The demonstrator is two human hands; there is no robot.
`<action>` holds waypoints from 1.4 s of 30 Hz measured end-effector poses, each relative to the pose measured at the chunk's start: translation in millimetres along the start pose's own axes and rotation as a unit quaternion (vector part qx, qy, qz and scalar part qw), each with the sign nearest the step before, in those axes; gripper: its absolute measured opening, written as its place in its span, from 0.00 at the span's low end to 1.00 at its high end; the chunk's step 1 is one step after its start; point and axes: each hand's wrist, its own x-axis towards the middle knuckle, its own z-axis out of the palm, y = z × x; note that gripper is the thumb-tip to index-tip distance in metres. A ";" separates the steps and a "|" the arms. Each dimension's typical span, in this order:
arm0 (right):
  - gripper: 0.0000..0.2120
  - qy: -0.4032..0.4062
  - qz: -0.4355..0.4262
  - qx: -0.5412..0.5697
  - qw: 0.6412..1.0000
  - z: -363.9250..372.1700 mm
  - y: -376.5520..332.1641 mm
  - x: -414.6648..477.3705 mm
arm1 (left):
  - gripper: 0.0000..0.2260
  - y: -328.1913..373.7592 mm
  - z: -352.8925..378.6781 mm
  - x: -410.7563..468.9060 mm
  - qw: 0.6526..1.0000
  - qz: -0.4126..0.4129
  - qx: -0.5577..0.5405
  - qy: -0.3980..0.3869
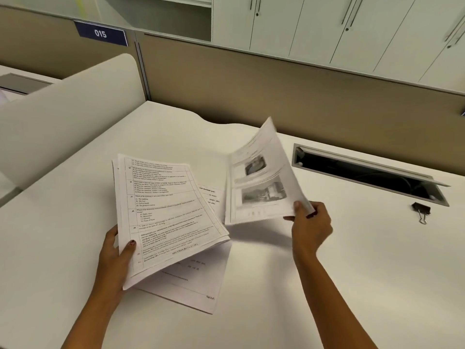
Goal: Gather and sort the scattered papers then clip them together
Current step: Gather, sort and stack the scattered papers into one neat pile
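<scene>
Left hand [118, 258] grips a stack of printed sheets [166, 212] by its lower left corner, thumb on top, fingers underneath. Stack is lifted off the white tabletop [352, 273] and tilted, top page showing numbered exam-style questions in a ruled table.

Right hand [310, 222] pinches a second set of pages [261, 182] at the lower right corner, thumb in front. These pages stand raised and curl upward; the facing page carries two greyish photographs in boxes. Text on it is too blurred to read.

Two loose sheets lie flat on the tabletop: one sheet [191, 283] under the left stack, its bottom edge toward the camera, and another sheet [212, 197] partly visible between the two held bundles.

A black binder clip [421, 211] sits on the tabletop well to the right of the right hand, apart from all the paper, just in front of an open cable slot [364, 172] with its lid raised.

Behind the tabletop runs a tan partition [276, 84] bearing a blue plate [100, 33] marked 015; white cabinets [327, 26] stand beyond.
</scene>
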 end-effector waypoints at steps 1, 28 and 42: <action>0.05 0.019 0.016 0.041 0.999 -4.2 -4.4 -3.0 | 0.21 0.4 0.9 -1.4 1.000 0.001 0.000 -0.001; 0.10 -0.243 0.042 -0.078 0.966 19.8 27.7 -123.7 | 0.16 -14.2 30.6 -6.3 0.991 -0.076 0.107 0.020; 0.20 -0.483 -0.200 -0.249 0.815 10.9 64.9 -59.1 | 0.17 -5.5 0.1 -6.0 0.991 -0.106 0.032 0.080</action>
